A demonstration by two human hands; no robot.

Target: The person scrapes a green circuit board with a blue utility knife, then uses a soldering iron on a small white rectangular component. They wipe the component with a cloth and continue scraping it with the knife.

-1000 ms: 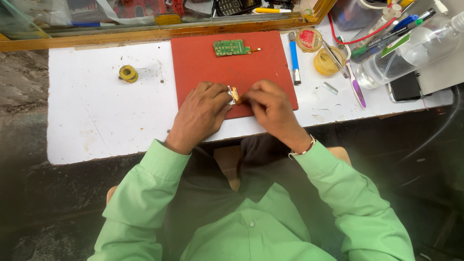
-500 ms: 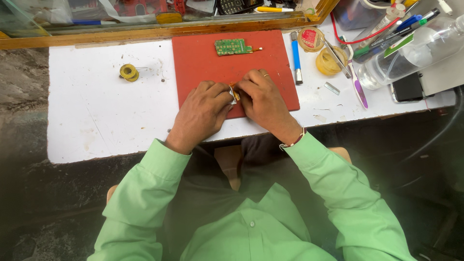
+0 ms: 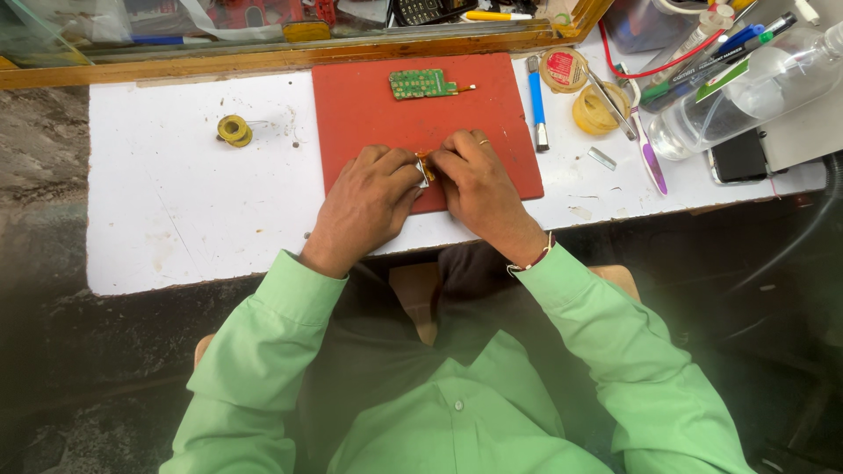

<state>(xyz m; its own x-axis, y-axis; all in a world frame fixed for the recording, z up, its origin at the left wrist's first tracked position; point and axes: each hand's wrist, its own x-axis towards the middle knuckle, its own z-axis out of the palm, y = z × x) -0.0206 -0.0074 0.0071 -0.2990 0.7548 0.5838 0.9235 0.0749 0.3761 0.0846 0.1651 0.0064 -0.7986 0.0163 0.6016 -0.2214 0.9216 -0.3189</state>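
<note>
While both hands pinch a small part point(image 3: 424, 167) over the mat's point(image 3: 369, 105) near edge, fine fitting seems underway. Left hand point(image 3: 364, 206) and right hand point(image 3: 479, 189) close on it; its kind is unclear. Next calls for steady fingertips.

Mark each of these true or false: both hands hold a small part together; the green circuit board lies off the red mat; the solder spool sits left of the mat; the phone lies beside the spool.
1. Left hand and right hand hold a small part together: true.
2. The circuit board lies off the red mat: false, it lies on the mat's far edge.
3. The solder spool sits left of the mat: true.
4. The phone lies beside the spool: false, it is far right.
</note>
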